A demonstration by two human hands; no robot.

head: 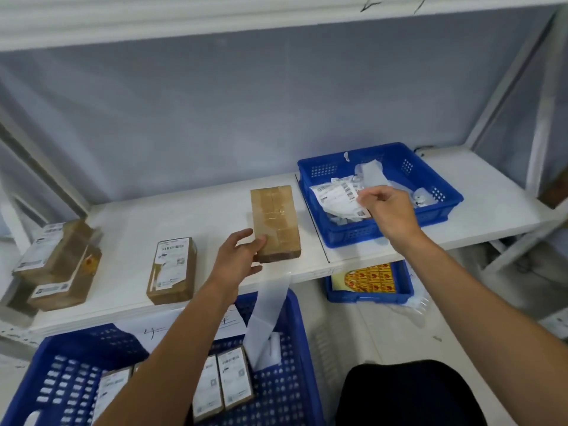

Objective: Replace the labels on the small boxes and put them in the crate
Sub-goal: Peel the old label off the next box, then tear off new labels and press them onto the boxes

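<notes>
Closest to you, low in the view, sits the large blue crate (292, 348). Several labelled boxes (233, 376) lie flat on its perforated floor, white labels facing up. A white backing strip (267, 318) hangs from the shelf edge down into this crate, and a handwritten sheet (184, 327) lies over its far rim. Both your forearms reach across it. Dark fabric (408, 395) fills the bottom right corner.

Your left hand (236, 256) is at the near left corner of the bare brown box (275, 222). One digit lies over the top of that corner and the others curl at the box's near end, so you have a light hold on it. The box lies flat on the white shelf (129, 229), taped over, with no label on its upper face.

Your right hand (387, 210) hovers over the smaller blue crate (445, 207), which stands on the shelf just right of the bare box. Thumb and fingertips are pinched on the edge of a printed label (338, 195), which spreads to the left of the hand above the crate's contents. That crate holds crumpled labels and loose backing paper.

Left of the bare box, apart from it, a labelled box (172, 269) lies near the shelf's front edge. Farther left, a stack of boxes (58, 262) is piled unevenly, labels partly showing. Below the shelf on the right stands a low blue crate (402, 290) holding a yellow and red sheet (372, 278).
</notes>
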